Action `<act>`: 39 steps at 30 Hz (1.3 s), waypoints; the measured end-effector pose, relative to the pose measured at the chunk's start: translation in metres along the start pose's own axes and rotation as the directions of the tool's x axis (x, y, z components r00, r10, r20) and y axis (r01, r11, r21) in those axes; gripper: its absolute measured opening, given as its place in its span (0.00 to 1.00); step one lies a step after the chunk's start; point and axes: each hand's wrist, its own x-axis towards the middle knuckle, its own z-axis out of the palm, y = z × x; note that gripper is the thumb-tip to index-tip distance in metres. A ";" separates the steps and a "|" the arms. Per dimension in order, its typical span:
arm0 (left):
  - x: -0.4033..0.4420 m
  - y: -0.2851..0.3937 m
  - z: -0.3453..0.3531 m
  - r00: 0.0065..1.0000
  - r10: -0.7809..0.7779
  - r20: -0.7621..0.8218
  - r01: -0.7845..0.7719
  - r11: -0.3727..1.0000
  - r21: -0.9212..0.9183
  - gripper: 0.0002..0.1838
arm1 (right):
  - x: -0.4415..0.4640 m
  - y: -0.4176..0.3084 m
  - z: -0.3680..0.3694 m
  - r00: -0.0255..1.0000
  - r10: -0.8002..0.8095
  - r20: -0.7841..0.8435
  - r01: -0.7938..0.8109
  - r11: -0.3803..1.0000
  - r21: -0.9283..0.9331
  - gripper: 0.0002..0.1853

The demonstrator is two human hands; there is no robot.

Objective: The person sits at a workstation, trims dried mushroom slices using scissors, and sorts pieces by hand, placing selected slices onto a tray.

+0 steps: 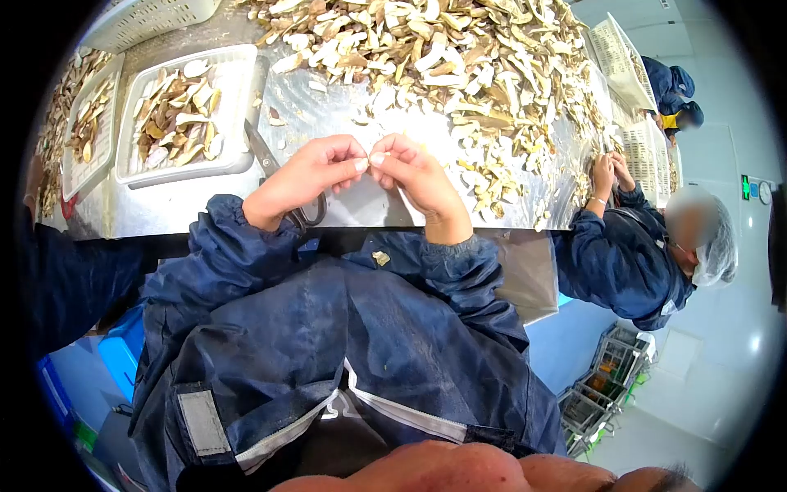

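Both hands meet over the metal table's near edge, fingertips almost touching. My left hand (324, 168) is closed in a pinch; whatever lies between thumb and finger is too small to name. My right hand (414, 170) pinches the same way, its thumb against the forefinger. Beneath my left wrist lie scissors (264, 152), their blades pointing away and a dark handle loop showing below the hand. A large heap of sliced mushrooms (459, 74) spreads beyond and right of my hands. To the left stands a white tray (246, 156) holding more mushroom slices.
Another tray (70, 176) and a white basket (135, 29) stand farther left. On the right, a co-worker (631, 254) in a hairnet works at the heap beside white baskets (648, 156). Metal stools (602, 385) are stacked on the floor behind.
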 end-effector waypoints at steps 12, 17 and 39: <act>0.009 -0.016 -0.002 0.965 -0.020 -0.263 -0.067 0.946 -0.318 0.08 | 0.052 -0.015 -0.051 0.753 -0.588 -0.294 -0.157 0.273 -0.949 0.13; 0.007 -0.015 -0.002 0.967 -0.009 -0.254 -0.068 0.954 -0.292 0.06 | 0.049 -0.026 -0.034 0.783 -0.480 -0.396 -0.352 0.184 -0.918 0.13; 0.010 0.001 0.005 0.983 -0.102 -0.156 -0.053 0.648 -0.760 0.17 | 0.018 -0.044 0.013 0.951 -0.271 -0.152 0.122 0.775 -0.620 0.16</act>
